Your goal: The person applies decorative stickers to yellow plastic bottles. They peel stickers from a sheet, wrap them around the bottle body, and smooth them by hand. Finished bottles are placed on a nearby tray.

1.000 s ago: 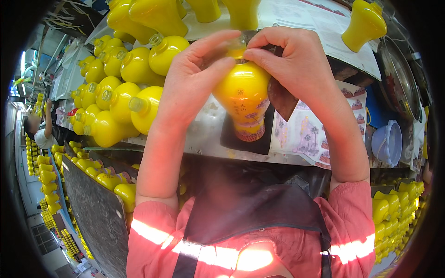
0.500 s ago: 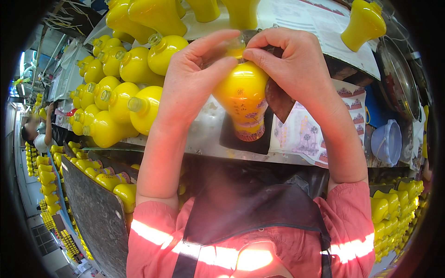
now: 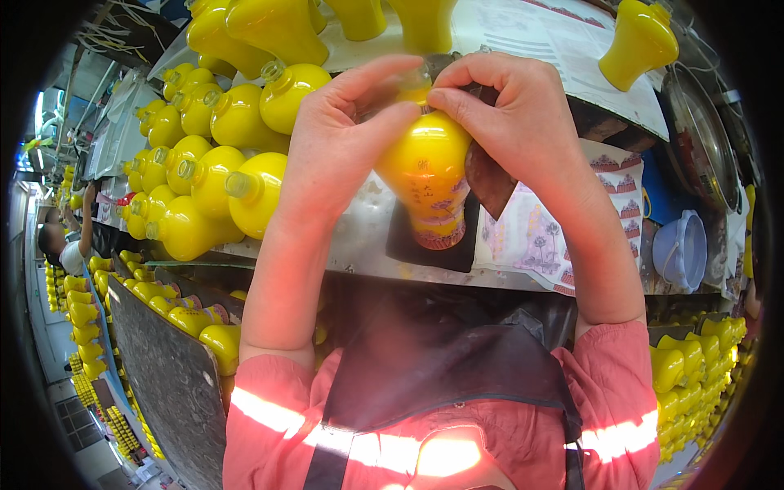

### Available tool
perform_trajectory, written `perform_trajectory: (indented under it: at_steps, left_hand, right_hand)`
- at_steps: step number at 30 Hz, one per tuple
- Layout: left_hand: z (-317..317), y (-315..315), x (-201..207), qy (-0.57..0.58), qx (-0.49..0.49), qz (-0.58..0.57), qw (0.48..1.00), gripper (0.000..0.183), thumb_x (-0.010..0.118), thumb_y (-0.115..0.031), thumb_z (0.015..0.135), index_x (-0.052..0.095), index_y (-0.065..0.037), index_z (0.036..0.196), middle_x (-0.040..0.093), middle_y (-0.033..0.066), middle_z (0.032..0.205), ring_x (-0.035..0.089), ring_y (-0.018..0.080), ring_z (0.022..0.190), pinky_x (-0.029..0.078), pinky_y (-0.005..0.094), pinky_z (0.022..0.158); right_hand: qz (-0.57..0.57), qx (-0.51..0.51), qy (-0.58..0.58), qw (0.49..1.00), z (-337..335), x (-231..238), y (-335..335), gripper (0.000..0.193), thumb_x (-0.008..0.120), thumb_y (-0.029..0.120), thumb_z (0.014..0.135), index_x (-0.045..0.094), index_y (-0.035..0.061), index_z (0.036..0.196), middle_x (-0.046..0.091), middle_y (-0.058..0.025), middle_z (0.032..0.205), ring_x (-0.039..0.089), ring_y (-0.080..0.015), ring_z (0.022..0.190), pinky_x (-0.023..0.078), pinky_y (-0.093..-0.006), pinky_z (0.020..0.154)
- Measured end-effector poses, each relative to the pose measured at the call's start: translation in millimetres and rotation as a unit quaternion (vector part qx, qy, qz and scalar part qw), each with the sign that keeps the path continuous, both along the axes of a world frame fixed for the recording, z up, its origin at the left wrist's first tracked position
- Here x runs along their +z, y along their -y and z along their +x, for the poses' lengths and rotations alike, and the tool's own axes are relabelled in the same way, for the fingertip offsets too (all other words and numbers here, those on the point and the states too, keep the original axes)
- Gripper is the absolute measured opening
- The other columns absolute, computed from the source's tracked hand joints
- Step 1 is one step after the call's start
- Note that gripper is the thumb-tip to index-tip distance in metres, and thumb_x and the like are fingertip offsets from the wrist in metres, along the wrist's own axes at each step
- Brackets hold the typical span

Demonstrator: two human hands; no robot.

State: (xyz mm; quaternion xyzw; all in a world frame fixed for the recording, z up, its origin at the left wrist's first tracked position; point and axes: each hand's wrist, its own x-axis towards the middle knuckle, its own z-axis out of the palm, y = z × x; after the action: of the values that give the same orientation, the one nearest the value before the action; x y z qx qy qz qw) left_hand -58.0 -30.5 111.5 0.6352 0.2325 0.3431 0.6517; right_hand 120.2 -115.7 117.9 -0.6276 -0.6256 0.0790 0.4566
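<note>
A glossy yellow bottle (image 3: 420, 167) with purple flower decals and dark characters stands on a dark pad (image 3: 401, 233) before me, its base toward me. My left hand (image 3: 339, 135) has thumb and forefinger around the left side of its neck. On the other side, my right hand (image 3: 523, 106) presses thumb and bent forefinger together against the neck. A flat brown pointed scraper (image 3: 492, 181) sticks out from under the right palm, tucked in the fingers. Whether a thin decal lies between the fingertips is too small to tell.
Decal sheets (image 3: 523, 237) lie right of the bottle. A pale blue bucket (image 3: 680, 251) and a round pan (image 3: 704, 135) are farther right. Several yellow bottles (image 3: 212, 180) lie at left; others stand at the back. Bottle racks flank me. A person (image 3: 69, 245) works far left.
Both hands remain at the bottle's neck with only slight shifts. The bottle has tilted or turned very slightly. The far-left person's arm has moved.
</note>
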Motion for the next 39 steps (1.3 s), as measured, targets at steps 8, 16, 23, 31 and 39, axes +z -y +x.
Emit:
perform_trajectory:
  at_steps: [8, 16, 23, 31, 39]
  left_hand:
    - [0.4, 0.8, 0.4, -0.004, 0.006, 0.003, 1.000, 0.042, 0.073, 0.000, 0.088, 0.069, -0.002, 0.129, 0.072, 0.0042, 0.106, 0.064, 0.0083, 0.095, 0.053, 0.0241, 0.087]
    - [6.4, -1.6, 2.8, -0.057, 0.030, 0.050, 0.997, 0.038, 0.076, -0.005, 0.082, 0.066, 0.001, 0.117, 0.069, 0.0036, 0.099, 0.064, 0.0104, 0.094, 0.052, 0.0261, 0.086]
    - [13.5, -0.1, -2.9, -0.048, 0.037, 0.055, 0.997, 0.036, 0.075, -0.010, 0.086, 0.063, 0.001, 0.118, 0.068, 0.0060, 0.105, 0.064, 0.0117, 0.098, 0.051, 0.0265, 0.089]
    - [7.5, -4.1, -10.3, 0.050, 0.002, -0.034, 0.998, 0.022, 0.065, -0.016, 0.102, 0.067, -0.004, 0.121, 0.069, 0.0027, 0.107, 0.064, 0.0079, 0.097, 0.052, 0.0245, 0.089]
    - [5.2, -2.6, -11.9, 0.062, 0.020, -0.004, 0.998, 0.019, 0.066, -0.013, 0.101, 0.070, -0.002, 0.116, 0.071, 0.0018, 0.105, 0.065, 0.0077, 0.096, 0.054, 0.0252, 0.089]
  right_hand:
    - [0.000, -0.006, -0.012, 1.000, -1.4, -1.9, 1.4, 0.015, 0.075, 0.012, 0.089, 0.075, -0.0022, 0.092, 0.072, -0.0039, 0.076, 0.065, -0.0065, 0.069, 0.052, -0.0244, 0.064]
    - [-0.087, 0.035, -0.150, 0.984, 5.1, 0.7, 3.6, 0.017, 0.071, 0.013, 0.094, 0.074, -0.0037, 0.097, 0.074, -0.0032, 0.086, 0.066, -0.0077, 0.081, 0.053, -0.0245, 0.075]
    - [-0.091, 0.036, -0.184, 0.978, 8.8, -3.5, 7.5, 0.019, 0.067, 0.014, 0.098, 0.074, -0.0026, 0.104, 0.075, -0.0048, 0.096, 0.067, -0.0094, 0.092, 0.053, -0.0256, 0.084]
    - [0.033, 0.073, -0.148, 0.986, -17.8, -2.5, 32.4, 0.017, 0.058, 0.005, 0.100, 0.068, 0.0021, 0.113, 0.071, -0.0044, 0.097, 0.063, -0.0093, 0.089, 0.050, -0.0231, 0.080]
    - [0.078, 0.033, -0.129, 0.988, -13.8, -18.9, 27.0, 0.016, 0.065, 0.008, 0.094, 0.069, 0.0085, 0.109, 0.072, -0.0118, 0.087, 0.071, -0.0238, 0.068, 0.054, -0.0309, 0.064]
